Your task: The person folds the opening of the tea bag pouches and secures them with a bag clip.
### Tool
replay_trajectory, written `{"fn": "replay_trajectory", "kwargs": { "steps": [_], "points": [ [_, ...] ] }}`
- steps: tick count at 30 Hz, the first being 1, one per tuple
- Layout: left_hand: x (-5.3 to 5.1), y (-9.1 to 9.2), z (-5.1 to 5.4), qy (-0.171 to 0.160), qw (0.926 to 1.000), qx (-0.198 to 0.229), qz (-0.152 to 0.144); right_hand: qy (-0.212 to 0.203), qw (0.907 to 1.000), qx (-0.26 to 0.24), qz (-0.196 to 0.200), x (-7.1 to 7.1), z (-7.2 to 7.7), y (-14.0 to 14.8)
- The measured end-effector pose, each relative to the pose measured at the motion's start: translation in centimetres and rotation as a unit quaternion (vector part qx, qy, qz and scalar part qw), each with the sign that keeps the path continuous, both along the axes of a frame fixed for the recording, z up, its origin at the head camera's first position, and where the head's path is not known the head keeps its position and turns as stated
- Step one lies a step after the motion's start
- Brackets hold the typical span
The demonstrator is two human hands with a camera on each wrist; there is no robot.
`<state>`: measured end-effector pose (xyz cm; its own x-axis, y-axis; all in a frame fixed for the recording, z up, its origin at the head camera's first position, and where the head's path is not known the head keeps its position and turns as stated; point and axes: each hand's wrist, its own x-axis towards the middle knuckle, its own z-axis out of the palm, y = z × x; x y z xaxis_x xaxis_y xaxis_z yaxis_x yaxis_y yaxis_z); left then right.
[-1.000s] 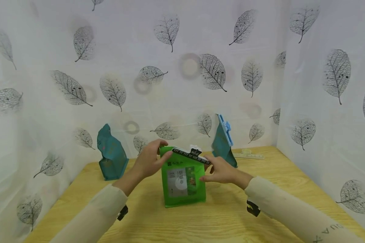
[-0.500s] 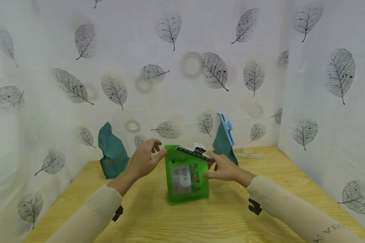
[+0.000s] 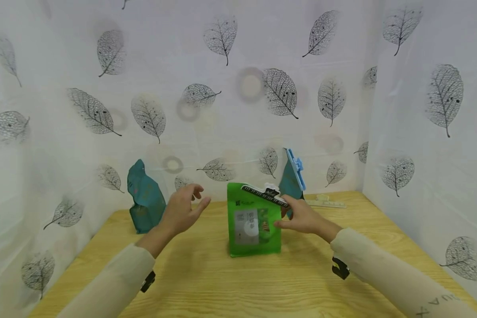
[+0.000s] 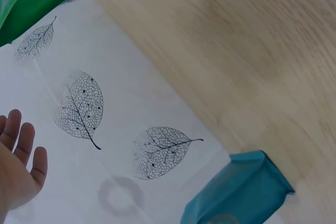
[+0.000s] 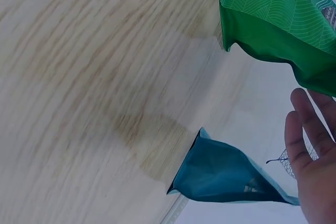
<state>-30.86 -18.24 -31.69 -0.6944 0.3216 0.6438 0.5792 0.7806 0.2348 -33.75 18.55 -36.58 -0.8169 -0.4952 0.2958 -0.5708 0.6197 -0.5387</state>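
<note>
A green tea bag (image 3: 231,221) with a printed label stands upright in the middle of the head view. Across its top right corner sits a slanting black-and-white sealing clip (image 3: 264,195) with a piano-key pattern. My right hand (image 3: 303,215) pinches the bag's upper right side by the clip's lower end, thumb in front; the fingers behind are partly hidden. Left of the bag, my left hand (image 3: 182,212) is in the air with loosely bent fingers, touching nothing. In the left wrist view the green bag's edge (image 4: 47,3) is apart from that hand. Whether the bag's base touches the table cannot be told.
A crumpled teal bag (image 3: 146,198) stands at the back left. Behind my right hand is another teal bag (image 3: 288,182), its top held by a light blue clip (image 3: 296,168). A pale clip (image 3: 326,203) lies at the back right of the wooden table (image 3: 222,287), before a leaf-print curtain.
My left hand has let go of the green bag's top left corner and drawn away leftward. The right hand has moved the bag right and toward the back.
</note>
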Motion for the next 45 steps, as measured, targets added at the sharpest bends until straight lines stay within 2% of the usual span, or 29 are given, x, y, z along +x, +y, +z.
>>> {"fn": "replay_trajectory", "kwargs": {
  "steps": [7, 13, 23, 34, 38, 45],
  "points": [
    [-0.4, -1.0, -0.3, 0.015, 0.9995, -0.009, 0.028, -0.001, 0.9995, -0.013, -0.029, -0.1, -0.2, 1.4],
    [-0.8, -2.2, -0.7, 0.032, 0.9966, -0.012, 0.075, 0.015, 0.9989, -0.024, -0.037, -0.4, -0.2, 2.4],
    [-0.7, -4.8, -1.8, 0.019, 0.9863, -0.022, 0.162, 0.044, 0.9961, -0.016, -0.075, -0.6, -0.4, 3.1],
    [-1.0, -7.0, -2.1, 0.053, 0.9754, 0.0, 0.214, 0.043, 0.993, -0.019, -0.108, -1.0, -0.6, 3.3],
    [-1.0, -7.6, -2.2, 0.04, 0.9712, 0.0, 0.235, 0.05, 0.9916, -0.028, -0.116, -1.3, -0.9, 3.0],
    [-0.6, -8.3, -2.2, -0.003, 0.9673, 0.012, 0.253, 0.063, 0.9871, -0.035, -0.143, -1.6, -1.0, 2.2]
  ]
}}
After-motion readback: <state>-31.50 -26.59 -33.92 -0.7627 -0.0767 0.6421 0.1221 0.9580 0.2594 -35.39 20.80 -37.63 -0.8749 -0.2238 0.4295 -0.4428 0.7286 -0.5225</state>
